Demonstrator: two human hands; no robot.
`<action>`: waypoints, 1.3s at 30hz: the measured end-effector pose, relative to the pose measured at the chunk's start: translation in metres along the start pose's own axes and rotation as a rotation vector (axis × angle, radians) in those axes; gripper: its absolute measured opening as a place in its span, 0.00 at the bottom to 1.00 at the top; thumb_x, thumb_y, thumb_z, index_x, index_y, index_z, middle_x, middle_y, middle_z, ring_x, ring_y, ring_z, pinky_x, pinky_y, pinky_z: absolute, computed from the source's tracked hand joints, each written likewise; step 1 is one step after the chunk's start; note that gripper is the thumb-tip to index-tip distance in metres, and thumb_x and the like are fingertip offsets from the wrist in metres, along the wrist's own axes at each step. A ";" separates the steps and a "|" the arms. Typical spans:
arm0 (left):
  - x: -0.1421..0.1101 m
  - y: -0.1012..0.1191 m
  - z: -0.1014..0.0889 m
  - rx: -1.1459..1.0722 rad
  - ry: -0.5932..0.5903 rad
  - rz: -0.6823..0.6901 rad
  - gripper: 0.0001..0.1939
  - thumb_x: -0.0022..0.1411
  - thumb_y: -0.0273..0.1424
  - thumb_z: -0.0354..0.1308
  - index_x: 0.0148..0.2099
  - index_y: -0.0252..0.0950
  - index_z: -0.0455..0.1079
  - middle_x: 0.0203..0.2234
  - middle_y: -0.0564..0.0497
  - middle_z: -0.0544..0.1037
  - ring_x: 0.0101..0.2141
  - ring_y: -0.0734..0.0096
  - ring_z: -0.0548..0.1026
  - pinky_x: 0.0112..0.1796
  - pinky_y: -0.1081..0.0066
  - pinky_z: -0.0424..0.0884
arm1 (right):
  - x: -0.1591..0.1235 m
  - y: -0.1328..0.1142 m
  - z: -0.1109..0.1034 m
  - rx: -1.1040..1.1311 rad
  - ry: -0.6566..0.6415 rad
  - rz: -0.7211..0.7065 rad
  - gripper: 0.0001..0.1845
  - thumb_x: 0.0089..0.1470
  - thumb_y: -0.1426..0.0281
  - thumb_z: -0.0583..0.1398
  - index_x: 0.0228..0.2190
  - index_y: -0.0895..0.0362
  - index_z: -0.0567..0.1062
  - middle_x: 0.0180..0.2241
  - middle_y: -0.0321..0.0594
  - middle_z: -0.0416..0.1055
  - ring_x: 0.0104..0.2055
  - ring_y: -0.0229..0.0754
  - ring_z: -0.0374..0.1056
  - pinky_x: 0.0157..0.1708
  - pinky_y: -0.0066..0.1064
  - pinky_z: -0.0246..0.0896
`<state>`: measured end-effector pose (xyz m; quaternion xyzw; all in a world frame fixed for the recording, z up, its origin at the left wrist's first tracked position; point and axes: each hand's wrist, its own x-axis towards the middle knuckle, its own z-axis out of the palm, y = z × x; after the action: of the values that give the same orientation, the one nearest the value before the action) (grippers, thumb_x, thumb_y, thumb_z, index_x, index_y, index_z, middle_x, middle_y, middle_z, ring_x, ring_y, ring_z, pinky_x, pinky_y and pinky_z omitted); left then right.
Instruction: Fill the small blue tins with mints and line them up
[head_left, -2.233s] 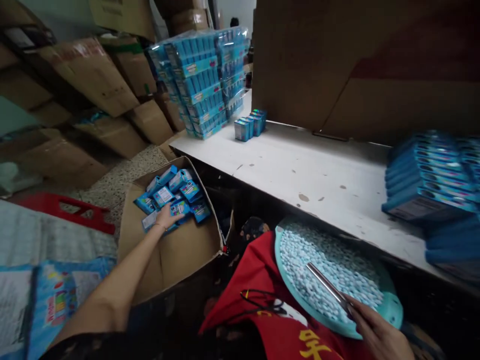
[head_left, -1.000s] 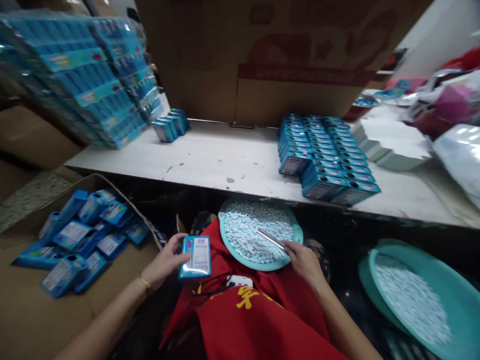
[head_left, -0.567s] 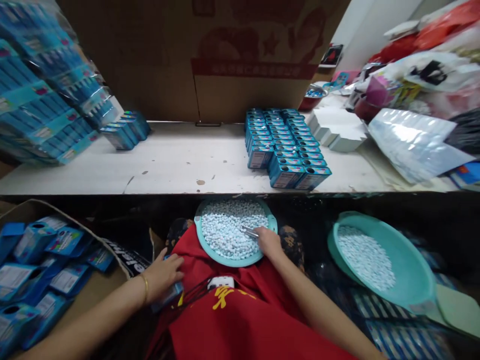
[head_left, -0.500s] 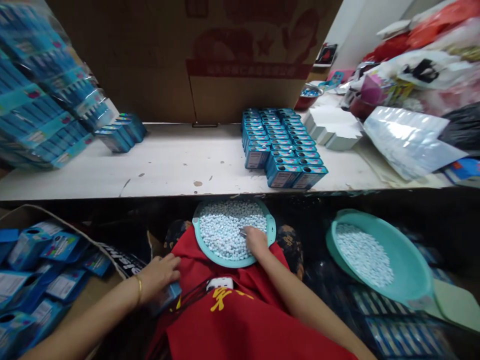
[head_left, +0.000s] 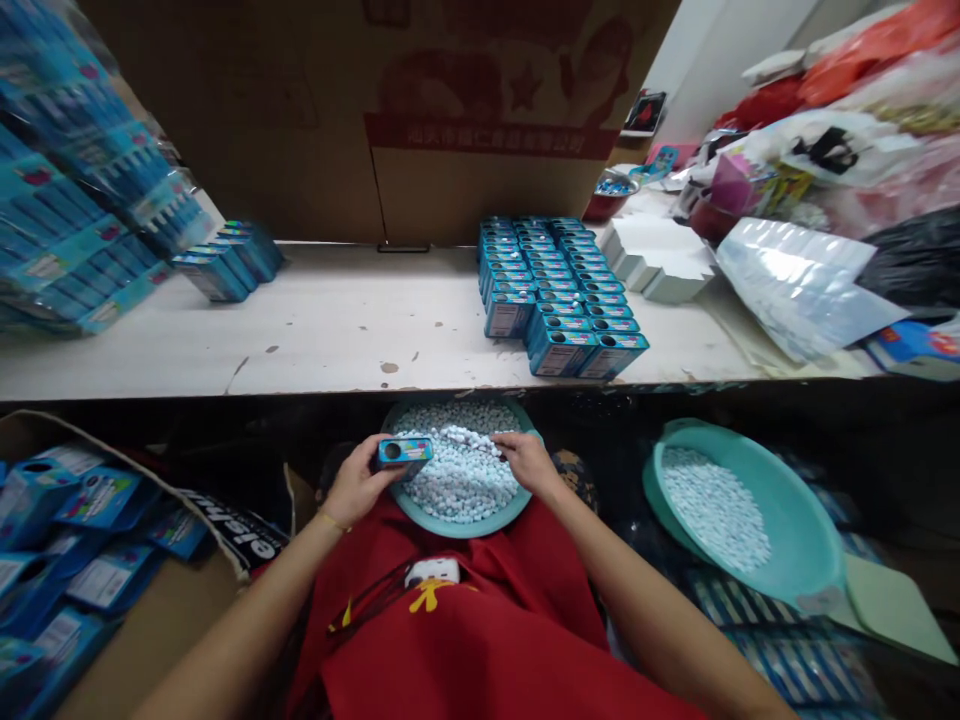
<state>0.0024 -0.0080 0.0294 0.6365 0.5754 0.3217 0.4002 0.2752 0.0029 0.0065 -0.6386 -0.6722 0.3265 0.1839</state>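
Observation:
My left hand [head_left: 361,484] grips a small blue box [head_left: 406,451], its top with a round dark hole facing up, over the left side of a turquoise basin [head_left: 420,522]. Small white pellets [head_left: 461,490] fill the basin, which rests on my lap. My right hand [head_left: 529,462] is closed at the basin's right side, thumb and fingers pinched. A raised heap of pellets stretches leftward from its fingertips; whatever the fingers hold is hidden beneath it.
Rows of blue boxes [head_left: 559,295] stand on the white table [head_left: 330,330], with a smaller group [head_left: 229,262] at left. A carton [head_left: 150,600] of blue boxes is at lower left. Another turquoise basin [head_left: 795,520] with pellets sits right. A large cardboard box [head_left: 315,130] stands behind.
My left hand has risen from beside my lap to the basin, bringing the blue box upright over it. My right hand has lifted slightly, and a heap of pellets now shows by its fingers.

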 end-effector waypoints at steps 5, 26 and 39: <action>0.016 0.003 0.029 0.143 0.036 0.101 0.20 0.45 0.35 0.57 0.43 0.37 0.63 0.36 0.49 0.71 0.38 0.65 0.68 0.42 0.65 0.62 | -0.002 -0.038 -0.040 -0.079 -0.111 -0.130 0.17 0.49 0.71 0.49 0.38 0.51 0.74 0.33 0.34 0.73 0.35 0.37 0.66 0.34 0.25 0.57; 0.018 0.004 0.035 0.182 0.040 0.134 0.21 0.46 0.36 0.57 0.43 0.36 0.62 0.37 0.48 0.70 0.40 0.64 0.67 0.43 0.64 0.62 | -0.021 -0.109 -0.077 -0.763 -0.174 -0.178 0.16 0.48 0.77 0.47 0.34 0.57 0.71 0.35 0.44 0.70 0.36 0.42 0.66 0.34 0.31 0.56; 0.039 -0.027 0.071 -0.827 -0.015 -0.317 0.21 0.45 0.39 0.58 0.41 0.38 0.58 0.32 0.53 0.71 0.31 0.71 0.72 0.35 0.65 0.69 | -0.006 0.012 0.053 -0.471 -0.038 0.156 0.21 0.52 0.76 0.44 0.44 0.48 0.66 0.41 0.37 0.68 0.42 0.38 0.63 0.35 0.26 0.53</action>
<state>0.0564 0.0211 -0.0302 0.3289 0.4858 0.4552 0.6698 0.2500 -0.0141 -0.0385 -0.7075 -0.6818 0.1859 -0.0084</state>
